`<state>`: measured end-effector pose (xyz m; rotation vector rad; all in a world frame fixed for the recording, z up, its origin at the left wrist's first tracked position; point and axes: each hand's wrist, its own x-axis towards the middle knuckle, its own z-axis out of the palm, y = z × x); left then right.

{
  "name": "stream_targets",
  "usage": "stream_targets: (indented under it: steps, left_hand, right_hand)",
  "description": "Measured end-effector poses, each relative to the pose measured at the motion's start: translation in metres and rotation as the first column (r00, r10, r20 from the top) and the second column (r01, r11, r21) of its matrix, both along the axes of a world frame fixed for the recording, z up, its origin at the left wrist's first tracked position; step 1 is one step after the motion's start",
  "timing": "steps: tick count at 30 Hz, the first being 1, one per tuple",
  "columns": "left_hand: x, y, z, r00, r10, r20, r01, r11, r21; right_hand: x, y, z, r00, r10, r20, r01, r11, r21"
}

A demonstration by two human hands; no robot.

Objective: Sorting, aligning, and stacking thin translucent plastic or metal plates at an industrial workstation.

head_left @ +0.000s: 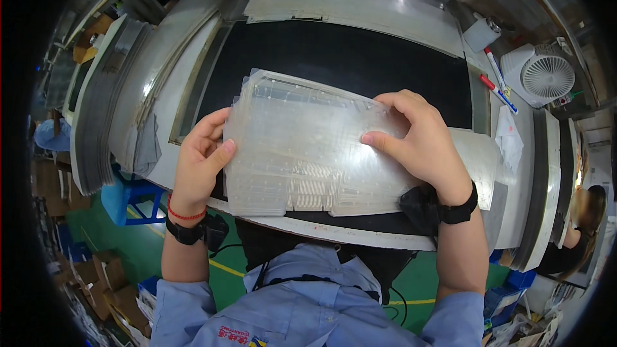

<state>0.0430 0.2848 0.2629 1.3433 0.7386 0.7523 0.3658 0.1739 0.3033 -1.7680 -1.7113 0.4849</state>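
A stack of clear plastic blister trays [302, 148] is held flat between both hands above a black conveyor belt [334, 58]. My left hand [200, 160] grips the stack's left edge, thumb on top. On the right side, my right hand [418, 141] lies over the stack with the fingers curled on its upper edge and the thumb pressing the top sheet. Both wrists wear black straps, and the left one also has a red cord.
A small white fan [545, 76] and red and blue pens [498, 87] lie on the right ledge beside a white cloth [511, 141]. Grey sheets [96, 109] are stacked at left. Another person [581, 231] sits at far right. Cardboard boxes [116, 289] stand on the green floor.
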Motion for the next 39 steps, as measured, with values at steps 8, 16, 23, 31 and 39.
stream_targets:
  steps: [8, 16, 23, 31, 39]
  left_hand:
    - [0.0, 0.0, -0.001, 1.0, -0.015, -0.023, 0.016, 0.998, 0.057]
    - [0.003, 0.001, -0.003, 1.0, 0.029, 0.011, -0.029, 0.999, 0.023]
    - [0.006, -0.001, 0.003, 1.0, -0.012, 0.026, 0.011, 1.0, 0.014]
    - [0.003, 0.001, 0.0, 0.999, 0.033, -0.013, -0.033, 0.999, -0.002]
    - [0.001, -0.001, 0.0, 1.0, -0.002, -0.001, 0.002, 1.0, 0.009]
  right_hand:
    - [-0.001, -0.002, 0.0, 0.998, -0.058, -0.005, 0.058, 0.995, 0.08]
    - [0.0, -0.002, -0.006, 0.999, -0.004, -0.032, 0.004, 1.0, 0.0]
    - [-0.002, -0.002, -0.001, 0.999, -0.036, -0.038, 0.036, 0.999, 0.01]
    - [-0.003, -0.002, 0.003, 0.999, -0.022, -0.038, 0.02, 0.999, -0.046]
    - [-0.004, -0.003, 0.002, 0.989, -0.11, -0.097, 0.102, 0.992, -0.079]
